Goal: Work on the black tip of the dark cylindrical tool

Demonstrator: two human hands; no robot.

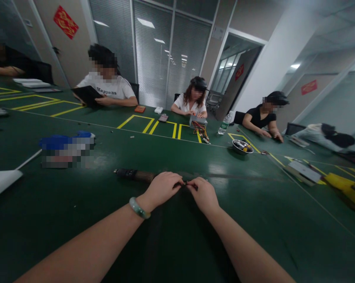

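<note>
My left hand (161, 188) and my right hand (203, 192) meet at the middle of the green workbench (77, 220), fingertips pinching a small dark metal-tipped part (185, 182) between them. It is too small and too hidden by my fingers to name exactly. Just left of my left hand lies a dark cylindrical item (134, 175) with a black end and a brown sleeve, and a dark cord seems to run from it towards my fingers. A pale green bangle (138, 207) circles my left wrist.
Several co-workers sit across the bench, one with hands on a wire bundle (201, 129). A steel bowl of parts (242, 147), a water bottle (225, 122), a blurred blue bundle (67, 143) and a yellow case (345, 188) stand around my hands, beyond arm's close reach.
</note>
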